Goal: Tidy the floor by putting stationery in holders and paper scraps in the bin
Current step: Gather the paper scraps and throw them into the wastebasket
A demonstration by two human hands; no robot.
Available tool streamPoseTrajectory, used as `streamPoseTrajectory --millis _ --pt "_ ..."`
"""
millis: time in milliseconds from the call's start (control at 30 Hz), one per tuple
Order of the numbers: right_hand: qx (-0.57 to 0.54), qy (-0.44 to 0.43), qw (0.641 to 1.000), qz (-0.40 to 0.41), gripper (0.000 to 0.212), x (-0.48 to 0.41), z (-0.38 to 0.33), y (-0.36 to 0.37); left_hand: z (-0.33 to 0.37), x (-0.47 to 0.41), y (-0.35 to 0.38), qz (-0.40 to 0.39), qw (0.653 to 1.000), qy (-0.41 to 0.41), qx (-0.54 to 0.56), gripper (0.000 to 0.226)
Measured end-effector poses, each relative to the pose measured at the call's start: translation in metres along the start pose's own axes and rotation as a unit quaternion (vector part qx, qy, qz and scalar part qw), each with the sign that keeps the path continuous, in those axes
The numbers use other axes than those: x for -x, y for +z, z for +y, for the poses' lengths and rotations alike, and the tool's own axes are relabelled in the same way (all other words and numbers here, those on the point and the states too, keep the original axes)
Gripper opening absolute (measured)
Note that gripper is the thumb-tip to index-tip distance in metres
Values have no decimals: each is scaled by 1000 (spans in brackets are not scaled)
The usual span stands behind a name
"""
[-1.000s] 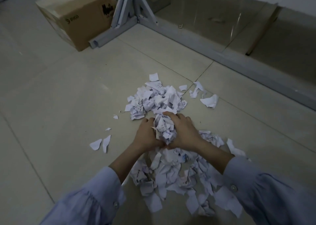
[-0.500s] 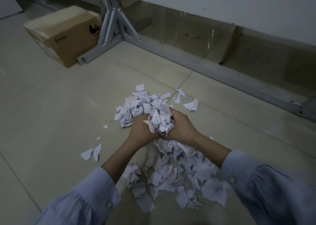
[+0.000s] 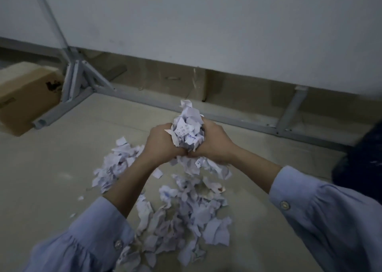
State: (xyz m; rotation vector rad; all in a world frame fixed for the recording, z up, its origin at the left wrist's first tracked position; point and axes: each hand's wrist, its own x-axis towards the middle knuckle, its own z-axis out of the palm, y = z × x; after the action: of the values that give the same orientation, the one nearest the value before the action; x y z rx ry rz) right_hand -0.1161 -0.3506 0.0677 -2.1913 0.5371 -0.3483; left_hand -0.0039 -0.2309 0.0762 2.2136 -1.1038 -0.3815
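A bundle of crumpled white paper scraps (image 3: 187,129) is pressed between my left hand (image 3: 163,143) and my right hand (image 3: 214,143), raised above the floor. Both hands are cupped around it, wrists close together, and a few scraps hang below them. On the tiled floor beneath lies a pile of torn paper scraps (image 3: 186,211), with a second heap (image 3: 117,164) to the left, partly hidden by my left forearm. No bin, holder or stationery is in view.
A cardboard box (image 3: 24,95) stands at the far left beside a grey metal frame (image 3: 82,85) whose rail runs along the white wall. A dark object (image 3: 359,160) sits at the right edge.
Both hands have lifted the bundle of scraps up off the pile. The view has tilted upward, showing more wall and less floor.
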Motion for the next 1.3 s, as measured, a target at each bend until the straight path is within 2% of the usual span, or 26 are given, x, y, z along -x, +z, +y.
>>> streamPoseTrajectory --millis 100,300,433,600,733,900,1067,1200,1300 --pt "-4 22 999 46 71 15 5 -38 43 -14 8 -21 999 45 -6 45" --pt "-24 51 990 133 75 59 25 -115 131 -27 41 -76 990 117 -33 43" --pt "-13 73 982 175 71 93 42 -174 191 -32 69 -79 984 156 24 46" --pt "45 79 972 217 67 129 51 -250 274 -36 92 -105 971 214 24 27" --pt "96 59 959 259 77 163 57 -317 347 -43 120 -68 958 280 -11 40" --pt "152 70 931 323 72 208 80 -385 427 -39 167 -46 943 330 26 46" --pt "140 99 920 352 67 239 127 -408 462 -32 227 -61 936 346 25 47" --pt "164 155 916 332 81 252 175 -406 465 -31 282 -104 926 363 -30 16" --pt "167 188 921 297 69 256 196 -404 462 -36 301 -113 912 383 -97 38"
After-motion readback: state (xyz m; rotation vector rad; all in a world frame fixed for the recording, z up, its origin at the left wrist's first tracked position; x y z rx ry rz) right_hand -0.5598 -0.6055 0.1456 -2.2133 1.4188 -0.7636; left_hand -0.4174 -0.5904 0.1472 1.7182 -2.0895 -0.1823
